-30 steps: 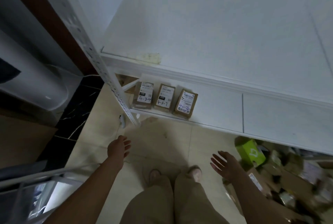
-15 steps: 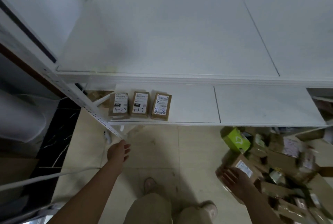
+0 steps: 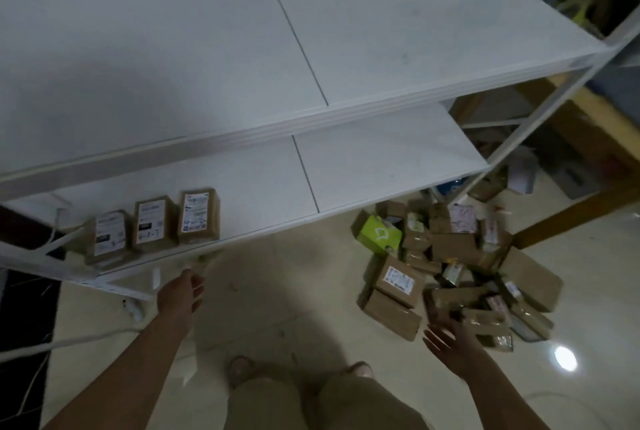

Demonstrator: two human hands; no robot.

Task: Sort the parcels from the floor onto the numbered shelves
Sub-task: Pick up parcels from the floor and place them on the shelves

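Note:
A heap of brown cardboard parcels (image 3: 453, 270) lies on the floor at the right, with a green box (image 3: 379, 235) at its near-left edge. Three small labelled brown parcels (image 3: 154, 226) stand in a row at the left of the lower white shelf (image 3: 363, 166). My right hand (image 3: 450, 343) hovers with spread fingers just before the heap's front, holding nothing. My left hand (image 3: 180, 294) hangs with loosely curled fingers below the lower shelf's front edge, empty.
A wide upper shelf (image 3: 242, 66) juts out above the lower one. The rack's white upright (image 3: 540, 111) stands at the right, with wooden beams (image 3: 588, 124) and clutter behind it. My feet (image 3: 298, 370) stand on the pale tiled floor.
The view has swung right, so the parcel heap shows more fully. My right hand has reached further towards the heap. My left hand has stayed by the lower shelf's edge.

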